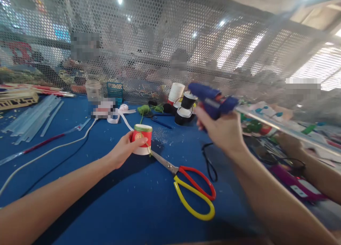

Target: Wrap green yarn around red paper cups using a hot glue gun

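My left hand [123, 149] grips a small red paper cup [142, 139] with a green cord wound round its top rim, standing upside down on the blue table [128, 206]. My right hand [223, 130] holds a blue glue gun [213, 99] lifted above the table, its nozzle pointing left and a clear glue stick [279, 126] sticking out behind. Scissors [190, 186] with a red and a yellow handle lie just right of the cup, blades towards it.
Black and white cord spools [185, 108], white cups [176, 92] and green cord [145, 109] sit at the back. Clear glue sticks [34, 118] lie far left. A white cable [48, 152] crosses the table. Another person's arm [314, 166] works at right. Mesh panel behind.
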`<state>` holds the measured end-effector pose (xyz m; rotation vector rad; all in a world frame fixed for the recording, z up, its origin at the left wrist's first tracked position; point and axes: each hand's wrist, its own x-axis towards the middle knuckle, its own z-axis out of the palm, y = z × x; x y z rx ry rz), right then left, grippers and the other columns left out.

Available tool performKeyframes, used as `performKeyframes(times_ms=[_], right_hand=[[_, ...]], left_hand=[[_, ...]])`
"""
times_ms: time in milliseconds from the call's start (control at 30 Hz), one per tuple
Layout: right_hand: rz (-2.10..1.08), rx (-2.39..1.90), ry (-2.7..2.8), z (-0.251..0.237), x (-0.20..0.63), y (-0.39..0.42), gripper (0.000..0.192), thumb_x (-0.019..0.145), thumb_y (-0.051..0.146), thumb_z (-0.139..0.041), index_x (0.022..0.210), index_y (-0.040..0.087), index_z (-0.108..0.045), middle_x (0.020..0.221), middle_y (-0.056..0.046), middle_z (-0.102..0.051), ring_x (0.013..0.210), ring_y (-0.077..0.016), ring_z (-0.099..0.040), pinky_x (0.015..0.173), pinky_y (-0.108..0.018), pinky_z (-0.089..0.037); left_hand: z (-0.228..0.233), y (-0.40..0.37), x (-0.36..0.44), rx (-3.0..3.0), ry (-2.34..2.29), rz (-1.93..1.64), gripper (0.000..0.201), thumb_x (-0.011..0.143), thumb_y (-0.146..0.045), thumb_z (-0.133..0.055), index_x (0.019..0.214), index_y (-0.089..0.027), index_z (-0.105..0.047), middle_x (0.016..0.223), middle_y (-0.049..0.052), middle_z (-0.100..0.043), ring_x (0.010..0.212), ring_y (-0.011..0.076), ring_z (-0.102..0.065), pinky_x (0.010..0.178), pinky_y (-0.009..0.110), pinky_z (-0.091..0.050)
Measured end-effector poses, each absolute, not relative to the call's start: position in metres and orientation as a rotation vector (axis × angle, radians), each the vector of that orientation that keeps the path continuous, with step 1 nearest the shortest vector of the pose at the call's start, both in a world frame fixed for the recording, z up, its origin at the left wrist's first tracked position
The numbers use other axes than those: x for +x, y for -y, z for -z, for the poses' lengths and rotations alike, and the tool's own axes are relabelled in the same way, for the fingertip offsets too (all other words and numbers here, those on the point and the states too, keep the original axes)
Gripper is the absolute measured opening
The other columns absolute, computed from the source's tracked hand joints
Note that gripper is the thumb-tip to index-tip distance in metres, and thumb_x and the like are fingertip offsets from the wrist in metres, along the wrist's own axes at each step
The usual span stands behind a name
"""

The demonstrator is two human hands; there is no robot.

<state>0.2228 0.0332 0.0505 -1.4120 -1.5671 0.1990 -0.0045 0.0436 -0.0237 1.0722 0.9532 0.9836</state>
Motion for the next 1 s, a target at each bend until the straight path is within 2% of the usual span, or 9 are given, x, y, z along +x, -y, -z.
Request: performKeyframes(times_ms=[233,300,400,567,800,1000], right_hand=[[-0.702,-1.417,1.528,0.004,0.169,0.020,0.024,0.072,0.041,-0.055,0.072,0.017,-0.057,0.042,0.004,-0.051,0.037,-0.0119,-0.051,0.039,-0.023,-0.045],[-0.753,-1.433,1.516,0.011,0.166,0.024,0.023,0.072,0.041,-0.055,0.070,0.018,-0.056,0.040,0.005,-0.048,0.034,-0.0114,-0.049,0.036,-0.022,-0.043],[-0.696,-1.392,1.583,0.017,0.167,0.024,0.022,0.073,0.040,-0.055,0.069,0.019,-0.056,0.041,0.005,-0.049,0.035,-0.0108,-0.048,0.036,-0.022,-0.043],[-0.571,-1.276,1.691,0.024,0.170,0.022,0.016,0.075,0.035,-0.055,0.072,0.020,-0.058,0.060,-0.001,-0.059,0.052,-0.0139,-0.056,0.052,-0.026,-0.049],[-0.523,-1.307,1.700,0.035,0.170,0.022,0.013,0.077,0.034,-0.055,0.076,0.021,-0.057,0.059,0.001,-0.059,0.052,-0.0139,-0.057,0.047,-0.024,-0.046],[-0.476,-1.263,1.779,0.028,0.169,0.021,0.011,0.078,0.031,-0.053,0.077,0.021,-0.058,0.067,-0.001,-0.062,0.060,-0.0145,-0.059,0.058,-0.026,-0.048]], left_hand=[[0.020,-0.040,-0.002,1.057,-0.896,-1.019,0.045,0.061,-0.028,-0.071,0.099,-0.009,-0.057,0.092,0.011,-0.066,0.083,0.0205,-0.060,0.080,0.033,-0.042],[0.019,-0.039,-0.001,1.046,-0.885,-1.033,0.046,0.060,-0.027,-0.071,0.100,-0.009,-0.057,0.092,0.011,-0.066,0.084,0.0200,-0.060,0.081,0.033,-0.041],[0.020,-0.039,0.000,1.039,-0.863,-1.054,0.046,0.061,-0.026,-0.071,0.101,-0.009,-0.057,0.093,0.011,-0.066,0.084,0.0193,-0.059,0.082,0.033,-0.041],[0.022,-0.038,0.001,1.046,-0.847,-1.064,0.045,0.061,-0.027,-0.071,0.101,-0.010,-0.057,0.094,0.011,-0.065,0.087,0.0203,-0.060,0.084,0.034,-0.041],[0.024,-0.037,0.003,1.055,-0.867,-1.086,0.045,0.061,-0.026,-0.071,0.100,-0.011,-0.055,0.095,0.010,-0.064,0.088,0.0201,-0.059,0.084,0.034,-0.042],[0.025,-0.038,0.003,1.070,-0.868,-1.102,0.046,0.063,-0.026,-0.071,0.102,-0.012,-0.053,0.098,0.010,-0.062,0.091,0.0202,-0.057,0.085,0.035,-0.042]])
